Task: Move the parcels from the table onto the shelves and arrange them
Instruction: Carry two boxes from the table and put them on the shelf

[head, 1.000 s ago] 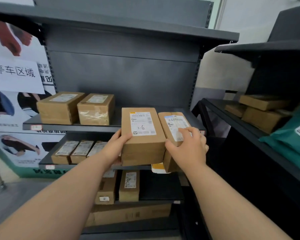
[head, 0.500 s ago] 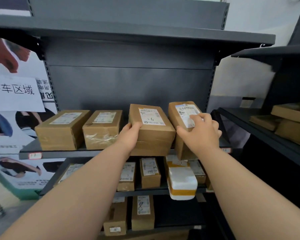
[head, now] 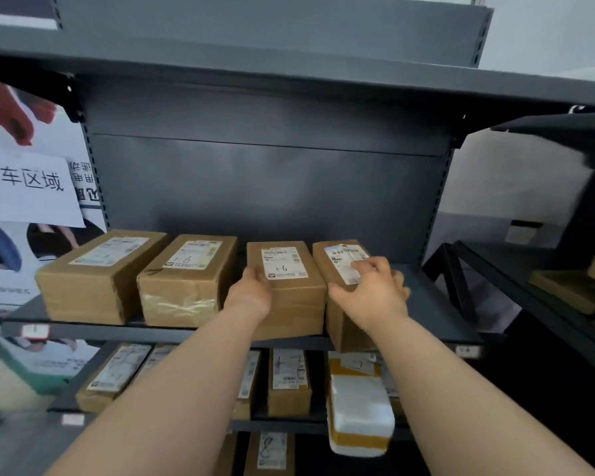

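The left hand (head: 251, 293) clasps one parcel (head: 287, 290), and the right hand (head: 370, 293) clasps the tilted parcel (head: 340, 293), both landing on the shelf (head: 437, 314). Next, judging by their overhang, they need pushing back level.

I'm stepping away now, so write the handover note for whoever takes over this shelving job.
Left hand: gripping the left side of the 1-6 parcel.
Right hand: on top of the rightmost parcel, gripping it.
Both parcels sit on the middle shelf, front ends overhanging its edge, right of two boxes already placed.
Done: four parcels on this shelf.
Left: push these two fully back, align the row, fetch more.
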